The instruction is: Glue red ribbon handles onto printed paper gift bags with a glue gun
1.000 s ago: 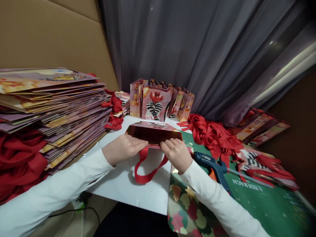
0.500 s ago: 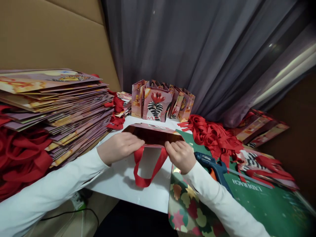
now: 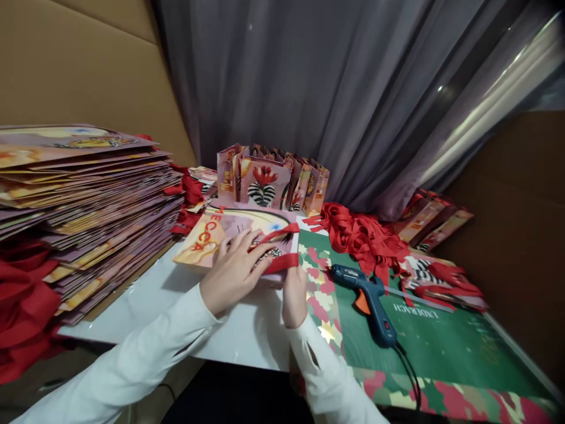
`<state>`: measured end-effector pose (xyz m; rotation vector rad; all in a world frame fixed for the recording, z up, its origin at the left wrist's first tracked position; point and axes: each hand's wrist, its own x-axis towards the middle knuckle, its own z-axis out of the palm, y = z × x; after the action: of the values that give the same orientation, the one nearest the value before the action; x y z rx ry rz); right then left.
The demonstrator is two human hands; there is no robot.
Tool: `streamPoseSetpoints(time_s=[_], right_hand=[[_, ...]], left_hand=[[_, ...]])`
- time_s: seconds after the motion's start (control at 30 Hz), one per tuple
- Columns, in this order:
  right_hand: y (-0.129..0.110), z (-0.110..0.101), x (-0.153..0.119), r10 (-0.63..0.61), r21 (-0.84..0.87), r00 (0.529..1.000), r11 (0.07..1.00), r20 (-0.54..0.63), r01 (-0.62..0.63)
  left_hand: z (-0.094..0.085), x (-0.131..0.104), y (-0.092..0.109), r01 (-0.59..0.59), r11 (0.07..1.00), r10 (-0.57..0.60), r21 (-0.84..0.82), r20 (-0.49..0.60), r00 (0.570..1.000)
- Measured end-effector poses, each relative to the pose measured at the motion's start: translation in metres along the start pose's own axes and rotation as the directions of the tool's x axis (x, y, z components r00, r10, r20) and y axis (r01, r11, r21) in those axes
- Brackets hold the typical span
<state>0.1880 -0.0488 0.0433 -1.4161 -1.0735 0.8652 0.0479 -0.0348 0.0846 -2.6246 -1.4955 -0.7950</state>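
Note:
A printed paper gift bag (image 3: 229,227) lies on its side, with its "MECCA" lettering to the left and its top edge to the right. Across it rests my left hand (image 3: 232,268), palm down, fingers spread over the bag and the red ribbon handle (image 3: 282,262). My right hand (image 3: 295,297) is at the bag's top edge, closed on it beside the ribbon; its fingertips are partly hidden. A blue glue gun (image 3: 368,300) with an orange trigger lies to the right of that hand.
A tall stack of flat bags (image 3: 110,218) stands at left, with red ribbons (image 3: 26,306) beside it. Finished-looking upright bags (image 3: 265,182) stand at the back. More red ribbon (image 3: 357,232) is heaped on the green board (image 3: 424,347); a cord trails from the glue gun.
The bag was upright with its mouth facing me and both hands on its rim. Now it lies on its side, turned, with the left hand flat on it. The view has shifted right.

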Motion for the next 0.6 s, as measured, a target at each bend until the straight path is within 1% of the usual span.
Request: streamPoseSetpoints(time_s=[0.03, 0.07, 0.1, 0.13, 0.17, 0.2, 0.23, 0.27, 0.3, 0.33, 0.37, 0.4, 0.43, 0.47, 0.5, 0.53, 0.57, 0.6], right_hand=[[0.007, 0.004, -0.006, 0.053, 0.059, 0.999, 0.997, 0.008, -0.053], [0.014, 0.007, -0.014, 0.068, 0.097, 0.997, 0.993, 0.028, -0.07], [0.019, 0.008, -0.022, 0.057, 0.109, 0.997, 0.992, 0.05, -0.062], [0.024, 0.006, -0.031, 0.023, 0.094, 0.996, 0.995, 0.084, -0.031], [0.026, 0.001, -0.041, -0.028, 0.053, 0.99, 0.998, 0.142, 0.021], [0.026, -0.007, -0.049, -0.088, -0.009, 0.969, 0.996, 0.23, 0.093], [0.024, -0.018, -0.056, -0.135, -0.08, 0.929, 0.982, 0.345, 0.173], [0.019, -0.032, -0.059, -0.164, -0.139, 0.852, 0.954, 0.497, 0.265], [0.011, -0.047, -0.057, -0.15, -0.177, 0.746, 0.924, 0.649, 0.339], [0.002, -0.063, -0.05, -0.061, -0.212, 0.647, 0.918, 0.76, 0.336], [-0.009, -0.079, -0.037, 0.066, -0.261, 0.55, 0.923, 0.833, 0.284], [-0.019, -0.093, -0.017, 0.181, -0.327, 0.481, 0.914, 0.858, 0.239], [-0.029, -0.105, 0.007, 0.247, -0.399, 0.477, 0.883, 0.843, 0.248], [-0.037, -0.114, 0.035, 0.277, -0.521, 0.598, 0.806, 0.752, 0.282], [-0.042, -0.12, 0.064, 0.27, -0.681, 0.771, 0.68, 0.576, 0.27], [-0.044, -0.124, 0.092, 0.225, -0.75, 0.863, 0.619, 0.453, 0.233], [-0.043, -0.125, 0.117, 0.189, -0.794, 0.914, 0.577, 0.359, 0.193], [-0.041, -0.125, 0.139, 0.152, -0.827, 0.95, 0.541, 0.272, 0.15]], left_hand=[[0.01, 0.0, -0.005, 0.035, 0.999, -0.036, 0.014, 0.034, 0.999], [0.018, 0.001, -0.012, 0.064, 0.997, -0.066, 0.03, 0.051, 0.997], [0.025, 0.003, -0.021, 0.098, 0.995, -0.1, 0.037, 0.058, 0.993], [0.03, 0.005, -0.032, 0.12, 0.992, -0.123, 0.036, 0.062, 0.991], [0.034, 0.007, -0.043, 0.128, 0.991, -0.13, 0.024, 0.081, 0.988], [0.036, 0.01, -0.055, 0.129, 0.992, -0.128, -0.005, 0.1, 0.987], [0.037, 0.013, -0.067, 0.144, 0.989, -0.139, -0.039, 0.11, 0.984], [0.037, 0.017, -0.078, 0.15, 0.987, -0.142, -0.058, 0.119, 0.983], [0.036, 0.021, -0.088, 0.147, 0.986, -0.137, -0.077, 0.129, 0.982], [0.035, 0.025, -0.098, 0.13, 0.986, -0.114, -0.105, 0.148, 0.982], [0.034, 0.031, -0.106, 0.1, 0.985, -0.074, -0.143, 0.173, 0.982], [0.033, 0.038, -0.113, 0.06, 0.98, -0.02, -0.192, 0.204, 0.979], [0.032, 0.045, -0.118, 0.024, 0.969, 0.035, -0.244, 0.232, 0.972], [0.031, 0.052, -0.123, -0.001, 0.957, 0.077, -0.29, 0.252, 0.965], [0.031, 0.06, -0.127, -0.014, 0.945, 0.106, -0.328, 0.265, 0.958], [0.031, 0.068, -0.13, -0.015, 0.934, 0.119, -0.357, 0.271, 0.955], [0.031, 0.075, -0.133, -0.008, 0.926, 0.121, -0.378, 0.275, 0.954], [0.031, 0.081, -0.135, 0.005, 0.92, 0.113, -0.392, 0.275, 0.955]])
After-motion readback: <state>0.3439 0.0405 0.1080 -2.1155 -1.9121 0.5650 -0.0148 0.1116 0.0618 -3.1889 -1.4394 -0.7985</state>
